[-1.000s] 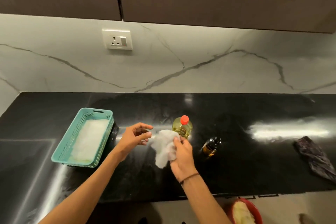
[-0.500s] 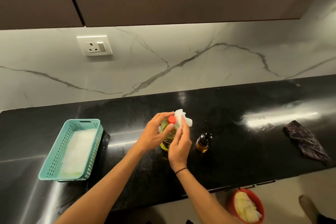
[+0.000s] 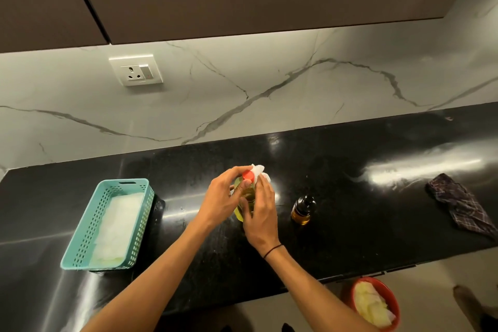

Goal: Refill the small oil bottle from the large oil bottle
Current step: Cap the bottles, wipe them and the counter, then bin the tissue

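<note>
Yellow oil fills the red-capped large oil bottle (image 3: 248, 197), standing upright.

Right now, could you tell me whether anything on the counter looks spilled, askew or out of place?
Nothing looks spilled. The large oil bottle stands upright, capped, between the left hand and right hand, a white tissue pressed by its neck. The small oil bottle also stands upright. Only a dark checked cloth lies crumpled on the counter.
</note>
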